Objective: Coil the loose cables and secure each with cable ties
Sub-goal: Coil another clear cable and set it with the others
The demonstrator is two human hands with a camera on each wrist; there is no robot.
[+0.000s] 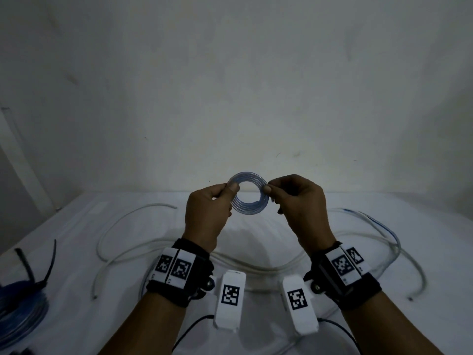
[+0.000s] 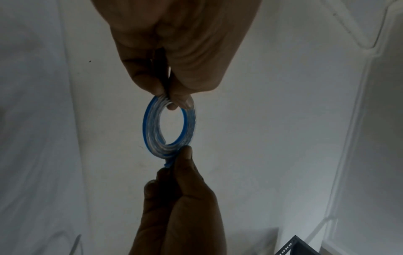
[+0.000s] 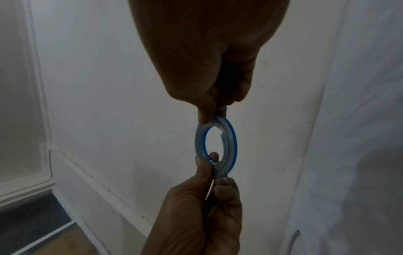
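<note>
A small coil of clear, blue-striped cable (image 1: 247, 210) is held up above the white table (image 1: 76, 316), in front of the wall. My left hand (image 1: 230, 190) pinches its left side between thumb and fingers. My right hand (image 1: 268, 192) pinches the right side, where a cable end sticks out. In the left wrist view the coil (image 2: 148, 131) hangs from my left hand (image 2: 169, 101), with my right hand (image 2: 174, 162) gripping it from below. The right wrist view shows the coil (image 3: 231, 146) between my right hand (image 3: 214, 114) and left hand (image 3: 210, 168).
Loose white cables (image 1: 122, 226) snake over the table under my hands. A blue-striped one (image 1: 378, 226) lies at the right. At the left edge sits a bigger blue coil (image 1: 20, 311) bound by a black cable tie (image 1: 41, 275) with its tail sticking up.
</note>
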